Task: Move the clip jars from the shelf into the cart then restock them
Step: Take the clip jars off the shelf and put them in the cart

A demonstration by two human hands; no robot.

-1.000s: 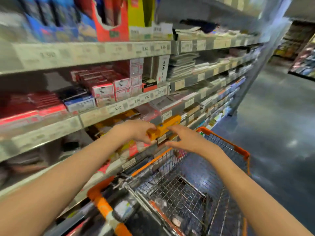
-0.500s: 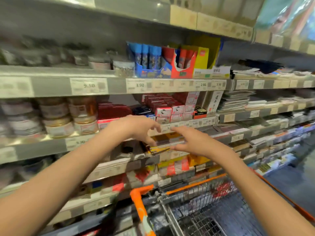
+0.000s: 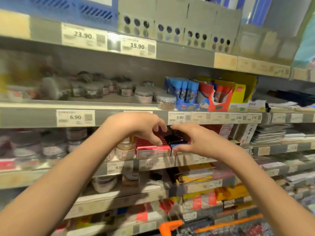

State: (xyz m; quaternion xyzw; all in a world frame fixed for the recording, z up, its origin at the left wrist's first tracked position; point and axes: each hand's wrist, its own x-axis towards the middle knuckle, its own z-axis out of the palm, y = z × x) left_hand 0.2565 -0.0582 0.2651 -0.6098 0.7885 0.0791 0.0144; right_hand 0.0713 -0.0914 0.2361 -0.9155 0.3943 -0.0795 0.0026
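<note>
Several clear clip jars (image 3: 166, 101) with white labels stand in a row on the shelf (image 3: 119, 106) above my hands; more jars (image 3: 125, 147) sit one shelf lower at the left. My left hand (image 3: 136, 127) and my right hand (image 3: 194, 140) are raised side by side in front of the lower shelf, just below the jar shelf's price strip. Both have curled, spread fingers and hold nothing. The orange rim of the cart (image 3: 172, 226) shows at the bottom edge.
Red and blue small boxes (image 3: 153, 149) lie behind my fingers. Blue and red display cartons (image 3: 201, 96) stand right of the upper jars. Grey file boxes (image 3: 179, 29) and a blue basket fill the top shelf. Paper stacks (image 3: 272, 133) are at the right.
The view has swung up from the cart and aisle to the shelves. Both hands have risen from the cart's front edge to the level of the lower jar shelf, staying empty.
</note>
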